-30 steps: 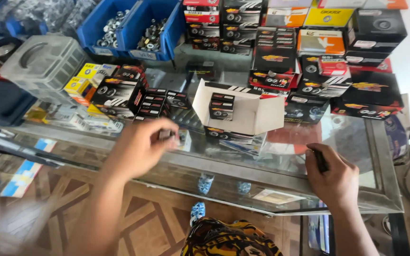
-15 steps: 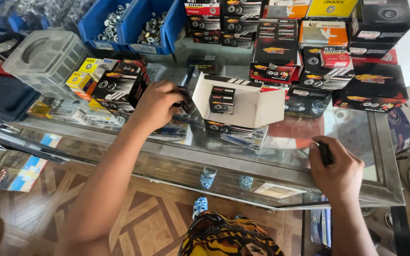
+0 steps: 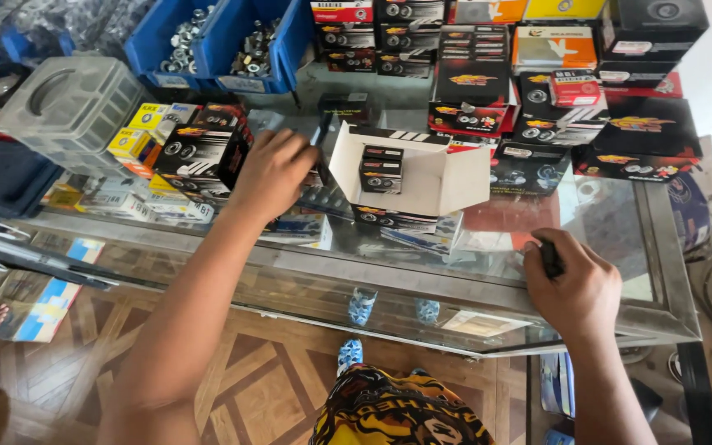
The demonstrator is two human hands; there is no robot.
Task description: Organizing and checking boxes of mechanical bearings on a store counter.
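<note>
Small black box [image 3: 320, 165], cardboard, mostly hidden, gripped by left hand [image 3: 272, 171] beside open white carton [image 3: 422, 177]; right hand [image 3: 577, 288] closed around dark marker [image 3: 550, 259] at glass counter's [image 3: 620, 247] near edge.

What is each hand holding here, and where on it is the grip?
The right hand is closed around a small dark object; only its top end shows. The left hand reaches among the small black boxes; whether it grips one cannot be told.

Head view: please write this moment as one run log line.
left hand: on small black box beside open white carton | right hand: grips small dark object, rests on glass counter | blue bins: behind
</note>
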